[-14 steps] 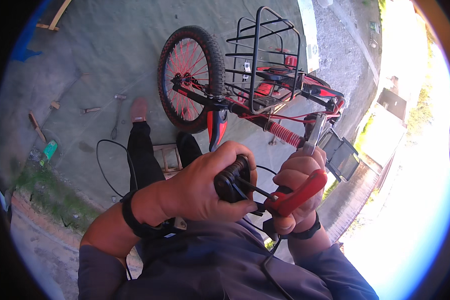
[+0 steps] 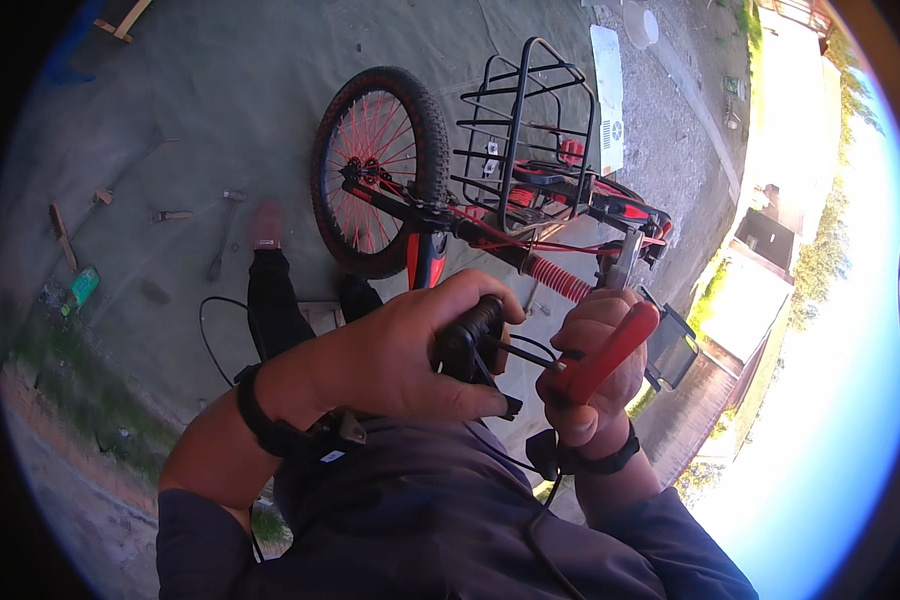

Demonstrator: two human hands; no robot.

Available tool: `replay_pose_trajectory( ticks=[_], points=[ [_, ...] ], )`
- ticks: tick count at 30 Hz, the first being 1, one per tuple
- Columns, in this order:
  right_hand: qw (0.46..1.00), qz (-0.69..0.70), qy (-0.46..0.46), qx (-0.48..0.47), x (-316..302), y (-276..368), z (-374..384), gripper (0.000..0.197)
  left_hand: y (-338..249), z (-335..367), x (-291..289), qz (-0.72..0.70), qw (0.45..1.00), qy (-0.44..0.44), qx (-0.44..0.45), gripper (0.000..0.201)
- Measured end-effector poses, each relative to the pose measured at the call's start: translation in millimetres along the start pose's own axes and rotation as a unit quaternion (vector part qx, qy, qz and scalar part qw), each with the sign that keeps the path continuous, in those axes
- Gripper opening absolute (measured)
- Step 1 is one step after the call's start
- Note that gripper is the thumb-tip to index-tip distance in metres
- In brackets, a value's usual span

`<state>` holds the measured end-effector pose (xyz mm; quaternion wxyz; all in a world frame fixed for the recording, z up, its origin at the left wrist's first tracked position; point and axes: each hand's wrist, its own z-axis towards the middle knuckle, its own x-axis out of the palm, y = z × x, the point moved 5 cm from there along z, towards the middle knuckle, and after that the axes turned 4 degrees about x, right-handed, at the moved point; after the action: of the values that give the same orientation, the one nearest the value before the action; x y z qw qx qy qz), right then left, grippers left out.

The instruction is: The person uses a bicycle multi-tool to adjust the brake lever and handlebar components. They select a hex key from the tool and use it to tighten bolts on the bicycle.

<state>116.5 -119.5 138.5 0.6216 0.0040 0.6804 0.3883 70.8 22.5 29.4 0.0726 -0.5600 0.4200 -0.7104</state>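
In the middle, my left hand [image 2: 410,365] is closed around a black ribbed block [image 2: 467,338], its thumb along the lower side. A thin dark rod [image 2: 526,353] sticks out of the block toward my right hand [image 2: 595,365]. The right fist is wrapped round a red-handled tool [image 2: 612,352], whose handle slants up and right; its working end is mostly hidden by the fingers. A flat silver metal piece [image 2: 625,262] shows just above this fist; whether the hand holds it, I cannot tell. Black cable [image 2: 545,530] hangs below the hands.
Beyond my hands stands a black-and-red bicycle [image 2: 380,165] with a black wire rack basket [image 2: 530,130]. A hammer [image 2: 228,215], a small tool [image 2: 173,215], a wooden-handled brush [image 2: 63,237] and a green object [image 2: 85,286] lie on the ground at left.
The view has shifted a little, so the bicycle sits lower in it. My right hand has tilted the red handle more upright, while the left keeps hold of the black block.
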Motion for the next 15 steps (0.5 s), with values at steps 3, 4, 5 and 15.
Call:
replay_pose_trajectory(
  ticks=[3,4,5,15],
  points=[
    [0.999,-0.003,0.036,-0.025,-1.2,-0.5,1.2,0.060,-2.4,4.6,-4.6,-0.008,1.000,0.013,-0.004,0.060],
    [0.998,-0.008,0.054,-0.030,-1.2,-1.0,-0.6,0.063,-4.4,6.5,-4.6,0.027,1.000,0.008,0.004,0.060],
    [0.998,-0.002,0.056,-0.031,-1.4,-1.4,-1.5,0.063,-6.1,8.2,-4.9,0.061,0.998,0.004,0.012,0.059],
    [0.999,-0.026,0.041,-0.009,-1.5,2.4,-4.6,0.062,-10.1,5.7,-8.6,0.283,0.954,0.038,0.089,0.059]
  ],
)
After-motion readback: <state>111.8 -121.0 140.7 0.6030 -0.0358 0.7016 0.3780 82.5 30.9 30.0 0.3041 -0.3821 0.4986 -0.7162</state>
